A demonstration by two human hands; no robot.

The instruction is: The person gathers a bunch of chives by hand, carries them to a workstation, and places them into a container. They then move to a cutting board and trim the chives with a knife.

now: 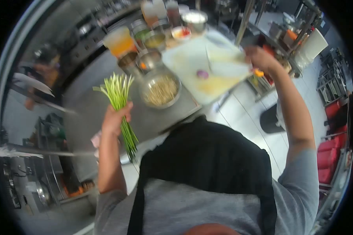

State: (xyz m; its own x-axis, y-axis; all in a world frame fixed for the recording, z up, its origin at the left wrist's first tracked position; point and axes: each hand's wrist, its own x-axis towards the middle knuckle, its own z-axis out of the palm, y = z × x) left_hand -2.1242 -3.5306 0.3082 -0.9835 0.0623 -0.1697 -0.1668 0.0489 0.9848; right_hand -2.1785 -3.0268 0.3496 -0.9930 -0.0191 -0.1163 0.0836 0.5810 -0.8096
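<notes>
My left hand [117, 117] is closed around a bunch of long green chives [119, 94]. Their pale ends point away from me, and the darker tips hang down past my wrist. My right hand [259, 58] is closed at the far right edge of the white cutting board [184, 58]. It grips a cleaver [229, 64], its wide blade flat and pale over the board; motion blurs its outline, and the handle is hidden by my fingers. A piece of purple onion [202, 74] lies on the board, left of the blade.
A metal bowl of pale strips [161, 91] stands between my left hand and the board. Behind it are a smaller metal bowl [149, 58], an orange-filled tub [119, 41] and several other containers. A dark bin [271, 119] stands on the floor at right.
</notes>
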